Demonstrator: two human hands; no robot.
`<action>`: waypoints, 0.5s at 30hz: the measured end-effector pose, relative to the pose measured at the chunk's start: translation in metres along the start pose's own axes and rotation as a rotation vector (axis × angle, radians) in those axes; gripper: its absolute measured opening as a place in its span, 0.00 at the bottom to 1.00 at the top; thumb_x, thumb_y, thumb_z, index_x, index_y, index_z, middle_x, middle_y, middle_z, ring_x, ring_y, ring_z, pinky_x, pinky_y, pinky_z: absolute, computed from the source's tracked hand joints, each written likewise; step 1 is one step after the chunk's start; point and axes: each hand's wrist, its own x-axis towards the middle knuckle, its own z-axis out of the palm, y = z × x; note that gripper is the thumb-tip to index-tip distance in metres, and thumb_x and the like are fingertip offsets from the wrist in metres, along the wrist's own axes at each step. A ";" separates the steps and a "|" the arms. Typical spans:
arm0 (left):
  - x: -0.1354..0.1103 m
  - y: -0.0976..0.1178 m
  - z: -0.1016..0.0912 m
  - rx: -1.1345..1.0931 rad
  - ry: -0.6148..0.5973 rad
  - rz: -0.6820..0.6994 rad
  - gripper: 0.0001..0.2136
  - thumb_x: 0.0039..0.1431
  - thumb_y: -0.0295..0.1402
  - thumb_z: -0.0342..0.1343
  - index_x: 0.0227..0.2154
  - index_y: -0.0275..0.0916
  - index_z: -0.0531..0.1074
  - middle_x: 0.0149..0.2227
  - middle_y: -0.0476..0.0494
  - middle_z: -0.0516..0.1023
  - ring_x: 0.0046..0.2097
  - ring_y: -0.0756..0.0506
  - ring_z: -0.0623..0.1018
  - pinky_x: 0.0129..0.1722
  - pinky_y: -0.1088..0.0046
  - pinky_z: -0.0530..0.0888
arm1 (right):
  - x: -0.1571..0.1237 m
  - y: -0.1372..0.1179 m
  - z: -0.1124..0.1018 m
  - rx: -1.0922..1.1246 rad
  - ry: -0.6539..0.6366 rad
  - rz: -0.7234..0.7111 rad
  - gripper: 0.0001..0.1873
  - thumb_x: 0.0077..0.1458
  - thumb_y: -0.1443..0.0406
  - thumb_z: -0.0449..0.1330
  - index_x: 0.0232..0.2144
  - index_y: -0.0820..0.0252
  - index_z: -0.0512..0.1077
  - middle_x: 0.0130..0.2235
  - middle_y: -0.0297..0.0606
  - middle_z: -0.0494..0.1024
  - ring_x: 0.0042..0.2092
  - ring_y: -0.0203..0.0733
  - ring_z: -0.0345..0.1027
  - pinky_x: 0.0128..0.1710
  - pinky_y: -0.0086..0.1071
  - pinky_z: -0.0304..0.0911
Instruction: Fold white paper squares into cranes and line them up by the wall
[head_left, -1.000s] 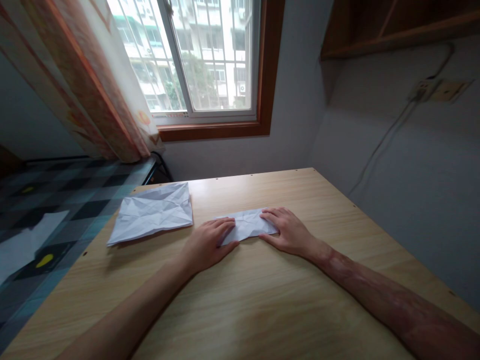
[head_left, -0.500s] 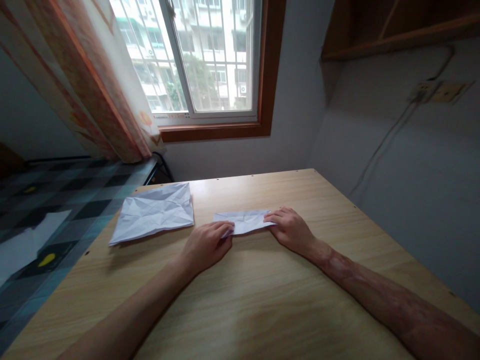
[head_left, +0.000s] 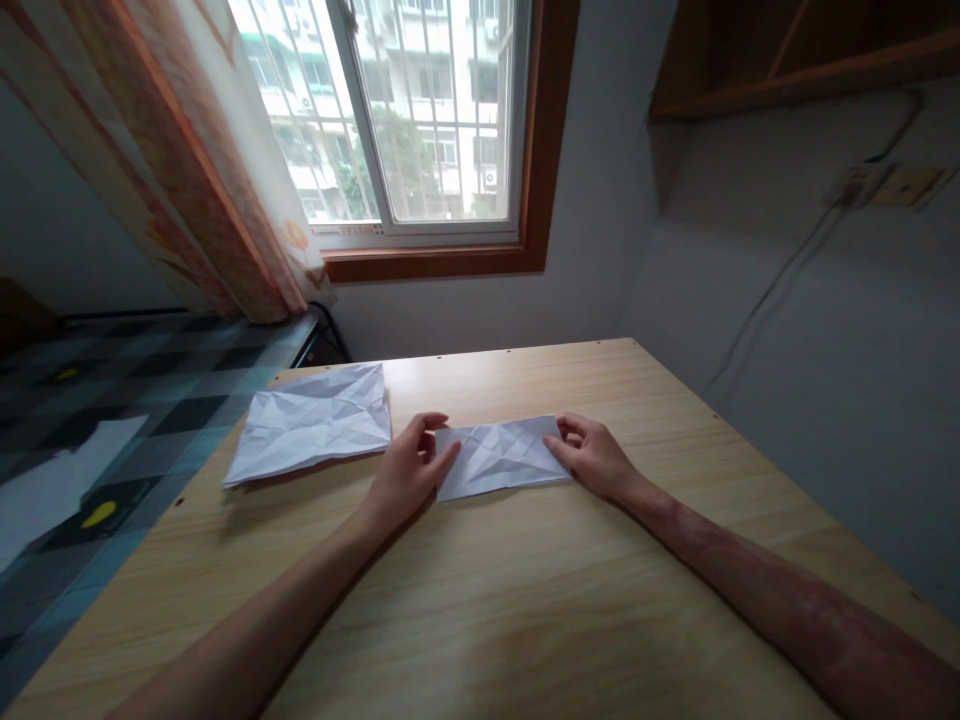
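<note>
A creased strip of folded white paper (head_left: 501,458) lies across the middle of the wooden table (head_left: 480,610), its long side running left to right. My left hand (head_left: 414,462) grips its left end, thumb on top and fingers behind the edge. At the right end, my right hand (head_left: 590,455) pinches the paper between the thumb in front and curled fingers behind. To the left of my left hand lies a larger crumpled white paper (head_left: 315,420), covered in fold lines and touched by neither hand.
Left of the table is a bed with a checked cover (head_left: 195,350), with white paper (head_left: 67,480) on it. Behind the table are a window (head_left: 435,130) and a patterned curtain (head_left: 217,180). A cable (head_left: 772,290) hangs down the right wall from a socket.
Both hands have shifted their hold, thumbs now on the paper's face. The folded paper shows more of its face and looks taller than before. The larger paper has stayed put.
</note>
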 end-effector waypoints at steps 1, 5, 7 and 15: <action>-0.001 0.002 0.000 0.069 0.015 0.073 0.16 0.68 0.42 0.63 0.54 0.41 0.76 0.50 0.39 0.83 0.49 0.40 0.83 0.51 0.59 0.82 | 0.001 0.001 -0.001 -0.122 0.037 -0.047 0.11 0.62 0.55 0.67 0.37 0.56 0.77 0.36 0.39 0.81 0.40 0.48 0.74 0.41 0.40 0.73; -0.006 0.018 -0.001 0.254 -0.193 0.395 0.17 0.73 0.36 0.58 0.61 0.45 0.75 0.65 0.36 0.79 0.66 0.35 0.77 0.69 0.48 0.72 | 0.003 0.005 -0.004 -0.408 0.080 -0.176 0.07 0.62 0.60 0.67 0.32 0.55 0.75 0.37 0.41 0.79 0.44 0.52 0.72 0.48 0.45 0.70; -0.009 0.024 0.001 0.269 -0.406 0.505 0.20 0.75 0.34 0.53 0.66 0.48 0.74 0.67 0.39 0.78 0.67 0.36 0.77 0.69 0.50 0.73 | 0.003 0.004 -0.004 -0.436 0.075 -0.216 0.05 0.62 0.61 0.67 0.35 0.56 0.76 0.40 0.42 0.80 0.47 0.53 0.72 0.50 0.46 0.70; -0.011 0.020 0.002 0.259 -0.564 0.512 0.22 0.78 0.37 0.52 0.71 0.51 0.70 0.72 0.42 0.74 0.72 0.37 0.74 0.72 0.51 0.72 | -0.002 -0.010 -0.004 -0.414 -0.114 -0.342 0.16 0.68 0.65 0.63 0.56 0.55 0.80 0.59 0.46 0.82 0.61 0.54 0.74 0.64 0.51 0.69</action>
